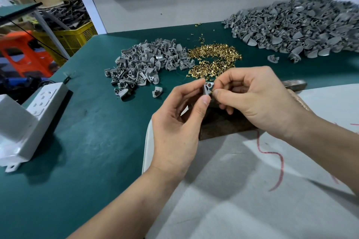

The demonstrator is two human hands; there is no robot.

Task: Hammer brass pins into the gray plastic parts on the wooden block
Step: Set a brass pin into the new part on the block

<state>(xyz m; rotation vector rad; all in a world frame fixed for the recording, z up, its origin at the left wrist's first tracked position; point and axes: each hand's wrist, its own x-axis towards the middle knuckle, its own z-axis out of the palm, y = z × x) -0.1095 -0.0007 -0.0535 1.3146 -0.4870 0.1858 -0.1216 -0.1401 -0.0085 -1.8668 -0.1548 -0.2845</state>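
Head cam, looking down on a teal felt-like bench mat [87, 122], a bit scuffed and dusty. Holding one small gray plastic part [207, 87] up in the air just over the wooden block [223, 128], not resting on it. Left hand [174, 122] pinching that part between thumb and forefinger, other fingers loosely curled. Matte molded piece, with a round ring-shaped hole facing the camera. Right hand [258, 99] closed in a fingertip pinch at the part's right edge, with a tiny brass pin [212, 92] just peeking out as a shiny glint. Block itself dark brown, rough and worn, mostly hidden under both hands, sitting at the edge of a smooth white sheet [252, 200]. Red marker squiggle [279, 161] on that sheet, too loose to read as writing.

Farther back on the mat: a loose heap of shiny brass pins [213, 58], touching a small heap of gray parts [147, 64] on its left. Way bigger heap of curved, shell-shaped gray pieces [303, 27] at far right. White plastic power strip [44, 99] at the left edge, glossy and boxy. Blurry dull metal bar [293, 84] behind the right hand.
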